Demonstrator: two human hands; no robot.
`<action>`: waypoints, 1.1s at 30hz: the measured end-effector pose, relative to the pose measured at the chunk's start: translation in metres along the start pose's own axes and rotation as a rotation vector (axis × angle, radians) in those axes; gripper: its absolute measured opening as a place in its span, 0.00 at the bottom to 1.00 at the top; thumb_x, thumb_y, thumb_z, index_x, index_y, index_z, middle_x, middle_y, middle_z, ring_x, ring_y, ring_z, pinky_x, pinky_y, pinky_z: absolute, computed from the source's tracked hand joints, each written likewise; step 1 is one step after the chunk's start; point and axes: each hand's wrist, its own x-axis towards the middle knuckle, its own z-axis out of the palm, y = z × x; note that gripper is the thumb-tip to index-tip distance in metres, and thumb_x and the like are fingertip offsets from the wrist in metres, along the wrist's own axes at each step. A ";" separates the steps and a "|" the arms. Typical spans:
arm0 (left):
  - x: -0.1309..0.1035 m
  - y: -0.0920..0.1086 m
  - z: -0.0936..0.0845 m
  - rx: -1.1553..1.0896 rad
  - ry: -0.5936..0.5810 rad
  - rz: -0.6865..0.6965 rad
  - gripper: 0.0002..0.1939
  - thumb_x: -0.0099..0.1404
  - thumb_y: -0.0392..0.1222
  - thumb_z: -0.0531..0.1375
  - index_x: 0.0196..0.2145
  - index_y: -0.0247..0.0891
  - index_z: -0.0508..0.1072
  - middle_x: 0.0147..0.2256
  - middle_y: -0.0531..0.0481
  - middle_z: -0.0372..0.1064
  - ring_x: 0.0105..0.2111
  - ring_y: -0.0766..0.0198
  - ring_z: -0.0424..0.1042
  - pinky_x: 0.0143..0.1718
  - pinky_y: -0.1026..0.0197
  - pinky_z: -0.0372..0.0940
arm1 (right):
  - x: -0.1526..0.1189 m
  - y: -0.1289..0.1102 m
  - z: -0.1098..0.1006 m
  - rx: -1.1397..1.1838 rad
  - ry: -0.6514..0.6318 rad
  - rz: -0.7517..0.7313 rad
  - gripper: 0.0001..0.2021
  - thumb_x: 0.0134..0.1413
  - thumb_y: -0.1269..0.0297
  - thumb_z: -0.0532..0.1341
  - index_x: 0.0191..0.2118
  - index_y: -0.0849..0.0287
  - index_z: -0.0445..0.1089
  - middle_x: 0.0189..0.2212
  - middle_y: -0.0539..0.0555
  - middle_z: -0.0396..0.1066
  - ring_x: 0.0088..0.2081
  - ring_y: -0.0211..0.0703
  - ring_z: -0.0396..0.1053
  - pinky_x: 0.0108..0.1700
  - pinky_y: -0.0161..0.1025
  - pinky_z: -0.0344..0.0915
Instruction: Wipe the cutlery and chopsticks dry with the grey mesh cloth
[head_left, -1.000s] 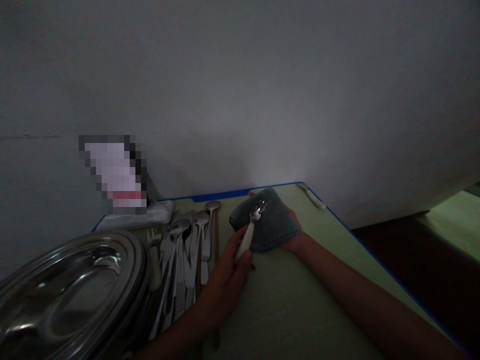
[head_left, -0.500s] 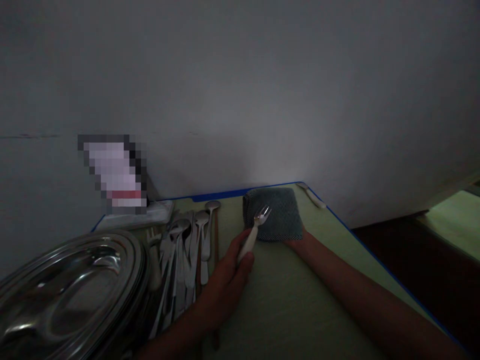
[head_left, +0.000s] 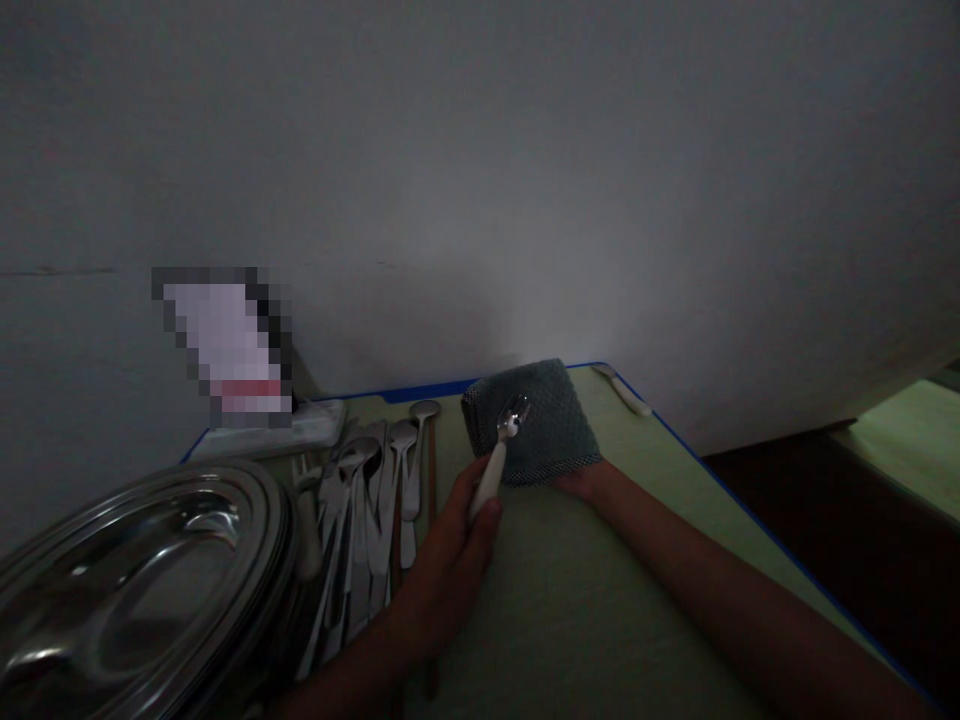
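Observation:
My left hand [head_left: 454, 555] is closed around the pale handle of a small fork [head_left: 491, 475], whose metal head points up and away from me. The tines lie over a grey-green folded cloth [head_left: 544, 405] with a checked edge. From below and behind, my right hand [head_left: 581, 480] holds this cloth; its fingers are mostly hidden under it. Whether the tines touch the cloth I cannot tell. To the left of my left hand lies a pile of metal spoons and other cutlery [head_left: 371, 500].
Stacked shiny oval metal trays [head_left: 259, 490] stand at the left. Behind them, a blurred-out upright object [head_left: 225, 340] rests near a white slab [head_left: 315, 428] by the wall. Another pale-handled utensil [head_left: 630, 395] lies at the far right corner of the blue-edged table [head_left: 570, 620].
The cloth and right hand have moved left, and the cloth is now tilted with its far edge higher. The fork has shifted slightly left and turned in my left hand.

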 end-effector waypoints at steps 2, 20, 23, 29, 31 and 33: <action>0.000 -0.002 0.000 0.009 0.020 -0.015 0.24 0.67 0.48 0.46 0.59 0.40 0.51 0.51 0.44 0.62 0.52 0.57 0.61 0.53 0.56 0.55 | -0.001 -0.002 0.005 0.044 -0.009 0.011 0.08 0.51 0.63 0.57 0.34 0.58 0.73 0.32 0.48 0.75 0.36 0.39 0.70 0.45 0.39 0.64; -0.001 -0.003 0.000 0.153 -0.130 0.006 0.23 0.68 0.47 0.45 0.58 0.38 0.55 0.56 0.45 0.60 0.54 0.59 0.60 0.54 0.58 0.54 | -0.007 -0.004 0.016 -0.086 -0.077 0.074 0.11 0.36 0.70 0.68 0.31 0.61 0.72 0.25 0.48 0.74 0.26 0.33 0.70 0.35 0.31 0.67; 0.000 -0.001 -0.001 0.138 -0.123 0.004 0.22 0.68 0.47 0.46 0.57 0.37 0.57 0.56 0.45 0.60 0.54 0.58 0.59 0.55 0.59 0.54 | -0.007 -0.005 0.017 -0.078 -0.076 0.092 0.11 0.35 0.69 0.69 0.31 0.61 0.72 0.25 0.48 0.74 0.27 0.33 0.70 0.35 0.31 0.66; 0.002 0.002 -0.003 0.107 -0.120 0.007 0.22 0.68 0.46 0.46 0.57 0.37 0.58 0.55 0.46 0.61 0.53 0.58 0.60 0.55 0.57 0.53 | -0.007 -0.004 0.018 -0.040 -0.066 0.080 0.12 0.36 0.69 0.68 0.32 0.60 0.71 0.28 0.48 0.75 0.30 0.35 0.71 0.37 0.33 0.67; 0.002 0.002 -0.003 0.099 -0.123 0.002 0.22 0.68 0.46 0.46 0.57 0.38 0.58 0.54 0.46 0.62 0.53 0.58 0.61 0.55 0.57 0.53 | -0.007 -0.003 0.017 -0.037 -0.072 0.066 0.11 0.38 0.68 0.68 0.33 0.59 0.71 0.28 0.48 0.75 0.30 0.35 0.71 0.38 0.34 0.67; 0.001 0.003 -0.003 0.094 -0.116 0.005 0.22 0.68 0.47 0.46 0.57 0.39 0.58 0.54 0.46 0.62 0.53 0.58 0.60 0.55 0.56 0.53 | -0.007 -0.002 0.017 -0.038 -0.072 0.060 0.11 0.38 0.68 0.68 0.33 0.59 0.71 0.28 0.48 0.74 0.30 0.35 0.71 0.40 0.35 0.67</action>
